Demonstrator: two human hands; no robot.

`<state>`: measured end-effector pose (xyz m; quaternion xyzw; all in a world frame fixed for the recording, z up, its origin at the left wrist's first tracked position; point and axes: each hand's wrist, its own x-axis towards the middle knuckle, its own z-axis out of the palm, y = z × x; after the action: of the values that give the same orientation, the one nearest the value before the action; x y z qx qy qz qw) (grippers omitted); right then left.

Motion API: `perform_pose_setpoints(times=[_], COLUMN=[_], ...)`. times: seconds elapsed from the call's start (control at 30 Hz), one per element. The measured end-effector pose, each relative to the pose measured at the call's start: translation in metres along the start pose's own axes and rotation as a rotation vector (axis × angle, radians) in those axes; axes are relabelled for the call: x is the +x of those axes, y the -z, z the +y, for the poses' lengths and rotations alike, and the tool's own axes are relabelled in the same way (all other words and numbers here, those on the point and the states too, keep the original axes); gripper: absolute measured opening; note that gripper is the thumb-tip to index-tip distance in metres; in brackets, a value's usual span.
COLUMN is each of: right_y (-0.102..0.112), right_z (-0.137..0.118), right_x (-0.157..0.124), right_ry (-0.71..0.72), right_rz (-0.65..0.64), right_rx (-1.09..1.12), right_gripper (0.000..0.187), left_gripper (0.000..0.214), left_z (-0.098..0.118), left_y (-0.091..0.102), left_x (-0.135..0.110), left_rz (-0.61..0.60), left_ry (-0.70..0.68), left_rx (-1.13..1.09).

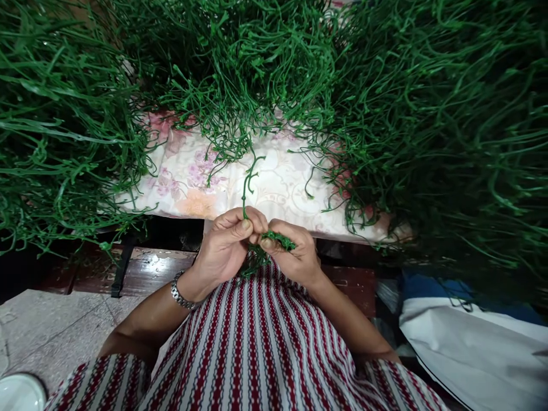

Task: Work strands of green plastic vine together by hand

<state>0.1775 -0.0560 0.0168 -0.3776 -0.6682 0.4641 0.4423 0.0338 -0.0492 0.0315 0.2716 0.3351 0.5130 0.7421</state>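
My left hand [225, 245] and my right hand [293, 254] meet in front of my striped shirt, fingertips pinched together. Between them runs a thin green plastic stem [247, 185] that rises from my left thumb and forefinger toward the pile above. My right hand is closed round a short bunch of green sprigs [279, 240], and more green strands hang below both hands. A metal watch sits on my left wrist.
Large heaps of green plastic stems [385, 103] cover a floral cloth [192, 177] on a low surface ahead. A dark wooden edge [145, 271] lies below it. White and blue fabric [471, 342] is at the lower right, a white dish [19, 394] at the lower left.
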Motion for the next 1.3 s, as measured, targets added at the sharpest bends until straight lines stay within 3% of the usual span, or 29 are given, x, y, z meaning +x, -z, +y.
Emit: perform_pose_setpoints(times=[0.27,0.4,0.57,0.73,1.03,1.13,1.3], right_y=[0.003,0.012,0.028,0.016,-0.007,-0.005,-0.002], right_z=[0.005,0.011,0.006,-0.001,-0.004,-0.003,0.001], right_x=[0.003,0.001,0.002,-0.001,0.001,0.000,-0.002], right_ry=[0.070,0.113,0.062,-0.112,-0.011,-0.042,-0.232], right_rz=[-0.203,-0.350,-0.143,0.018,-0.007,-0.035,-0.075], right_rx=[0.106,0.104,-0.034,-0.125,-0.241,-0.125,0.165], right_gripper=[0.013,0.019,0.016,0.014,0.015,0.018,0.025], left_gripper=[0.025,0.025,0.018,0.015,0.015,0.015,0.017], left_z=[0.003,0.012,0.019,0.018,0.011,0.011,0.014], left_y=[0.002,0.004,0.004,-0.002,-0.014,-0.012,-0.007], left_x=[0.002,0.007,0.011,0.012,0.013,0.012,0.013], left_rz=[-0.042,-0.004,0.001,0.039,0.067,0.077,0.114], left_ry=[0.157,0.084,0.049,-0.056,-0.042,-0.013,0.008], left_rx=[-0.013,-0.060,0.082,0.103,0.016,-0.025,0.006])
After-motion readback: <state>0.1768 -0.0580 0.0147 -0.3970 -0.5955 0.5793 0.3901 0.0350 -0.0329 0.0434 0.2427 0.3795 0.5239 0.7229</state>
